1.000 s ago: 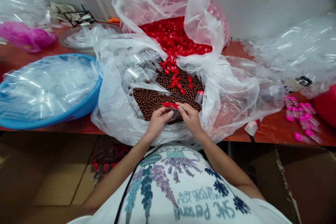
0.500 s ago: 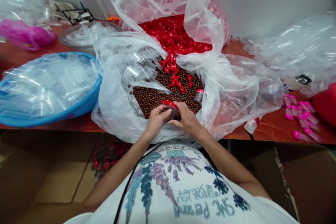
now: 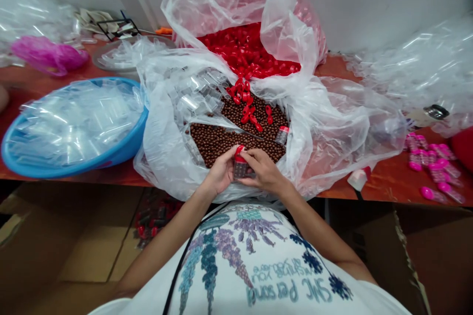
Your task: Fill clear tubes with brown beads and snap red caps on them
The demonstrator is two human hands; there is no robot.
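Observation:
Both hands meet at the near edge of a clear bag full of small brown balls. My left hand and my right hand are closed together round a small clear tube with a red cap, held upright between the fingertips. A few loose red caps lie on the balls, and one capped tube rests among them to the right. Clear empty tubes are heaped at the bag's left side.
Behind stands a plastic bag of red caps. A blue basin with clear bags sits at left on the red-brown table. Pink-capped tubes lie at right. Cardboard boxes stand below the table edge, one holding filled tubes.
My hands have drawn closer together and nearer to me. The tube, earlier lying sideways between the fingers, now stands upright with its red cap on top.

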